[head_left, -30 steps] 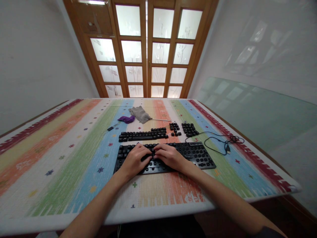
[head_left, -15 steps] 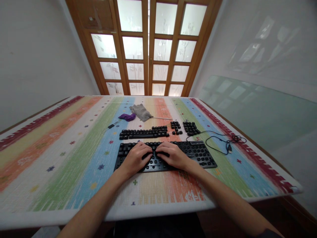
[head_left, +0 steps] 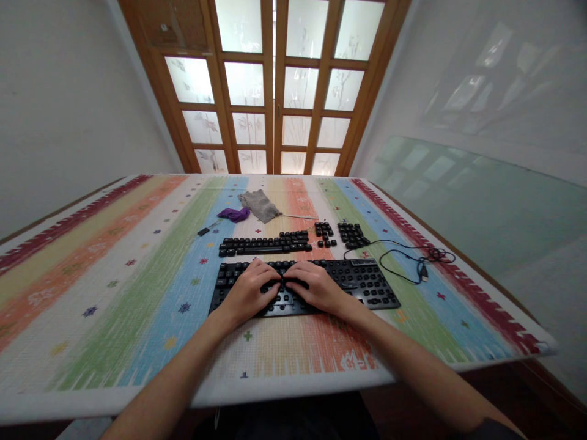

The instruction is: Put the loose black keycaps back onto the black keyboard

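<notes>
A black keyboard (head_left: 367, 287) lies on the striped table mat (head_left: 137, 287) in front of me. My left hand (head_left: 247, 296) and my right hand (head_left: 317, 288) rest on its middle, side by side. Their fingers are curled and the tips meet over the keys near the centre. What the fingertips pinch or press is hidden. Behind the keyboard, loose black keycaps lie in a long row (head_left: 263, 244) and in two small clusters (head_left: 324, 234) (head_left: 353, 235).
The keyboard's black cable (head_left: 413, 260) coils to the right, near the table edge. Farther back lie a grey cloth (head_left: 259, 205), a purple cloth (head_left: 233, 214), a small black tool (head_left: 203, 231) and a thin stick (head_left: 298, 217). Wooden glazed doors (head_left: 275, 91) stand beyond the table.
Both hands stay on the middle of the keyboard, with their fingertips drawn a little closer together. The view has tilted slightly; nothing else has moved.
</notes>
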A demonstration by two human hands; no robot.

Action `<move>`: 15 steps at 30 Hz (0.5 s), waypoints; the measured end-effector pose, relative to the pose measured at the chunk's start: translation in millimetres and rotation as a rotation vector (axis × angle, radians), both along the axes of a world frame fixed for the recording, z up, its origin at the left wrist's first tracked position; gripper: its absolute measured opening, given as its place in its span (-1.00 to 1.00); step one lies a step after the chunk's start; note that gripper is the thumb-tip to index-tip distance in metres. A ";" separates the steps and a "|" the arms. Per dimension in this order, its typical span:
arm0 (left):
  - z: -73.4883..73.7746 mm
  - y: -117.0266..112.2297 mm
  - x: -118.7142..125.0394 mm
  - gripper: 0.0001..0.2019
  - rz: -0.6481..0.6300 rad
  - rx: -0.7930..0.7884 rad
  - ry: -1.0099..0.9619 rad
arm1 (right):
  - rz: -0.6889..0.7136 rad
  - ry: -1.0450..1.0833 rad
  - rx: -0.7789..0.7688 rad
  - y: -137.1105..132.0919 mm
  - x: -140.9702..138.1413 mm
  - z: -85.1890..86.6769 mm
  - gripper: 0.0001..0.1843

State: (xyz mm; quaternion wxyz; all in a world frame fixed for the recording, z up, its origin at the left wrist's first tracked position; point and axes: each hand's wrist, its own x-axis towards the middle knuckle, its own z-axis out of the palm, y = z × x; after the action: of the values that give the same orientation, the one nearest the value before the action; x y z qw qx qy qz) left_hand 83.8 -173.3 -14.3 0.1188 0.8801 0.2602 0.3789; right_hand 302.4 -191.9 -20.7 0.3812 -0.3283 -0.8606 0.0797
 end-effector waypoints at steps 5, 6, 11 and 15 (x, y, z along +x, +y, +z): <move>0.4 0.1 1.1 -0.87 0.000 -0.016 0.023 | 0.016 -0.004 0.030 0.4 -1.0 -1.0 -0.82; -0.2 0.3 1.4 -0.86 -0.007 -0.008 0.027 | 0.017 -0.006 0.038 0.2 -0.9 -1.2 -0.81; -2.6 0.7 2.1 -0.82 -0.022 0.026 0.041 | 0.007 -0.010 0.072 -0.7 -0.3 -2.4 -0.76; -0.9 -2.7 2.0 -0.81 -0.007 0.116 0.108 | -0.002 -0.012 0.076 -2.4 -1.1 -1.5 -0.79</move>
State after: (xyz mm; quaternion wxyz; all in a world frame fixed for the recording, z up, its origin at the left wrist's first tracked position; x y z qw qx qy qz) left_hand 85.8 -176.0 -15.2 0.0548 0.9056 0.2411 0.3446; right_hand 301.3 -194.3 -22.2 0.3882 -0.3150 -0.8649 0.0445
